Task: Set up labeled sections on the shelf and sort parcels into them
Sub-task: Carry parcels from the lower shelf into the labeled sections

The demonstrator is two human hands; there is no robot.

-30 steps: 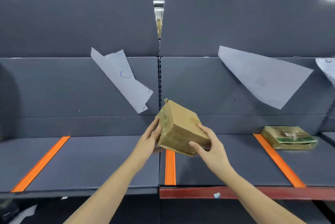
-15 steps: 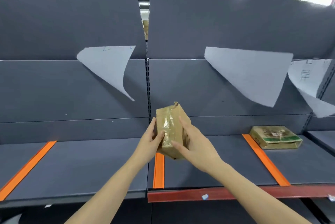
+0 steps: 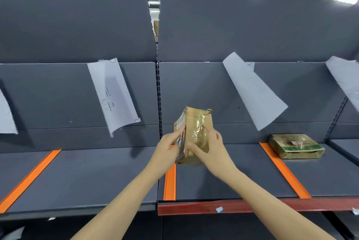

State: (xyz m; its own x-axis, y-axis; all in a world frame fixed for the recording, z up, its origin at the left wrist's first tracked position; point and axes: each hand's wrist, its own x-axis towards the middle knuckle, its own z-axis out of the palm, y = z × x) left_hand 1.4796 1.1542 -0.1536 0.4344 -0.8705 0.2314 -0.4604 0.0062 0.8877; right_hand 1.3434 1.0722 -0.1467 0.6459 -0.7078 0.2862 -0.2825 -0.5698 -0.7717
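A small brown cardboard parcel [image 3: 196,123] with clear tape stands upright in the air above the grey shelf [image 3: 97,177], over the middle orange divider strip [image 3: 170,183]. My left hand [image 3: 167,149] holds its left face, where a label shows. My right hand [image 3: 211,148] grips its right and front side. White paper labels hang curled on the back panel: one with handwriting [image 3: 112,96] on the left, another [image 3: 252,92] on the right.
A flat brown-and-green parcel [image 3: 296,145] lies on the shelf right of another orange divider [image 3: 283,170]. A third orange strip [image 3: 29,179] marks the left section. More paper sheets hang at the far left [image 3: 5,113] and far right [image 3: 347,78]. The shelf's front edge is red [image 3: 252,205].
The parcel has been turned from tilted to upright between my hands, its labelled side now facing left. The paper labels on the back panel have flapped into new shapes.
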